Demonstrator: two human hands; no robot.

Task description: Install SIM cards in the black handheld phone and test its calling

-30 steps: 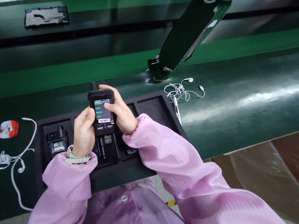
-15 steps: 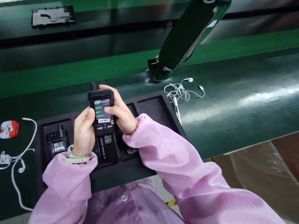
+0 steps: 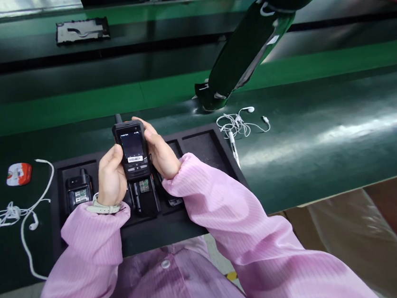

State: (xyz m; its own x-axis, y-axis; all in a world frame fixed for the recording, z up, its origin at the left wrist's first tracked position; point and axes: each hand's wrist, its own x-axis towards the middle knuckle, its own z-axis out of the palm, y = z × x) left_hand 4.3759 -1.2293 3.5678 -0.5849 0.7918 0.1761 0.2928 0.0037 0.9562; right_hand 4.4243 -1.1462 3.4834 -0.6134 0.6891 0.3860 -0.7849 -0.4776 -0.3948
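Note:
Between my two hands is a black handheld two-way radio with a stub antenna, a mostly dark lit screen and a white label strip. My left hand grips its left side, thumb along the edge. Around its right side my right hand is closed, thumb at the edge by the screen. Below, in a black compartmented tray, lies another radio with its back compartment exposed. One more such radio rests in the left compartment. A further device is partly hidden under my right wrist.
White earphones lie right of the tray, near a pen-like item. On the left are a white cable, other earphones and a red-and-white object. A green post slants behind. A flat black part sits farther back.
My right thumb has moved off the screen to the radio's right edge. The green text lines on the screen have given way to a mostly dark display. The view has shifted slightly.

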